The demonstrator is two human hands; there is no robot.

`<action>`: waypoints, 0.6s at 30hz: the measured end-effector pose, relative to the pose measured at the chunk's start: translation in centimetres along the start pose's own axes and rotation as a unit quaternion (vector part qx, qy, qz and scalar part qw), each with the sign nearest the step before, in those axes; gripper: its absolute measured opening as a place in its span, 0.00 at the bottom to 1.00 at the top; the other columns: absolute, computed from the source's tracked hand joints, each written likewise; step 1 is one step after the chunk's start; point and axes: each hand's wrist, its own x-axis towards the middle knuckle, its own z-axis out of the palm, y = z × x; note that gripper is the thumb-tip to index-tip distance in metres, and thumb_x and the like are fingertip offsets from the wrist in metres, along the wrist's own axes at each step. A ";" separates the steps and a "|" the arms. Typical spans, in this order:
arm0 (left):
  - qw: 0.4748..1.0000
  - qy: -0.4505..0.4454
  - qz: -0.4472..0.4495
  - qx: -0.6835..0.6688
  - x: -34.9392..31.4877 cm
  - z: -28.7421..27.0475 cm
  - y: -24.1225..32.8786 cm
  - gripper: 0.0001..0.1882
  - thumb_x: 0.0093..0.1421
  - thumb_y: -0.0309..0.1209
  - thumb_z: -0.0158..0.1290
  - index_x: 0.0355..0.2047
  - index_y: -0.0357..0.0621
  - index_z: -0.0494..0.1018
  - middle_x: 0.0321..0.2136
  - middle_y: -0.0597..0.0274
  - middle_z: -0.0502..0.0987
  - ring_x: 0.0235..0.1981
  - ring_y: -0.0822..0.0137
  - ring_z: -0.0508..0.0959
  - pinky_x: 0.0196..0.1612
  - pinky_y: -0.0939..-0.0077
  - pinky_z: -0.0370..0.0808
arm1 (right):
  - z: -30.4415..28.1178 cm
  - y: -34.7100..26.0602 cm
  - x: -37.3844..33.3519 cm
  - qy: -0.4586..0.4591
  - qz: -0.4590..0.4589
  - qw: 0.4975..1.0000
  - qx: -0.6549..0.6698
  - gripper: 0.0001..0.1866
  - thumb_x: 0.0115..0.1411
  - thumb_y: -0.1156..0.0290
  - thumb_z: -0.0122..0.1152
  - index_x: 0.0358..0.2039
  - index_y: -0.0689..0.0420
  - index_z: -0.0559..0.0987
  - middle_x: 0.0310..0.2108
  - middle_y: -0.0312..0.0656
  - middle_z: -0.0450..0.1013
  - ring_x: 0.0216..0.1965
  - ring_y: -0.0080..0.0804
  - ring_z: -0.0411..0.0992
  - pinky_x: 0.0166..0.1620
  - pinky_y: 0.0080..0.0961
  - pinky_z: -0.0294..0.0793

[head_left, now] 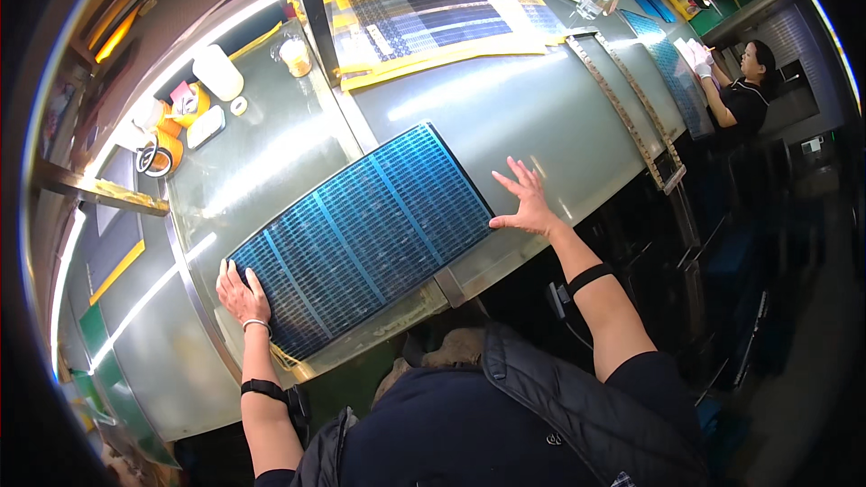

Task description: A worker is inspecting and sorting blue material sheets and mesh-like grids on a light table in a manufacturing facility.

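Head view: your left hand [242, 293] lies flat on the panel's [361, 234] near-left corner, right hand [523, 203] splayed at its right edge; long axis runs between them.

left hand [242, 296] covers blue panel [361, 236] corner; far bench items too small.

A solar-panel assembly workshop: under both hands lies a long backlit glass workbench [505, 99] carrying a blue cell panel [361, 234]; beyond them sit tape rolls [167, 140], and a co-worker [744, 90] handles another panel far right.
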 end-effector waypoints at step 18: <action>0.995 -0.097 -0.018 0.014 0.7 -0.8 -0.6 0.34 0.62 0.43 0.38 0.63 0.37 0.46 0.64 0.51 0.46 0.66 0.58 0.46 0.65 0.60 0.40 | 5.2 -11.7 1.5 -0.070 -0.325 0.940 -0.082 0.34 0.49 0.57 0.61 0.56 0.54 0.65 0.61 0.46 0.54 0.64 0.44 0.48 0.62 0.53 0.44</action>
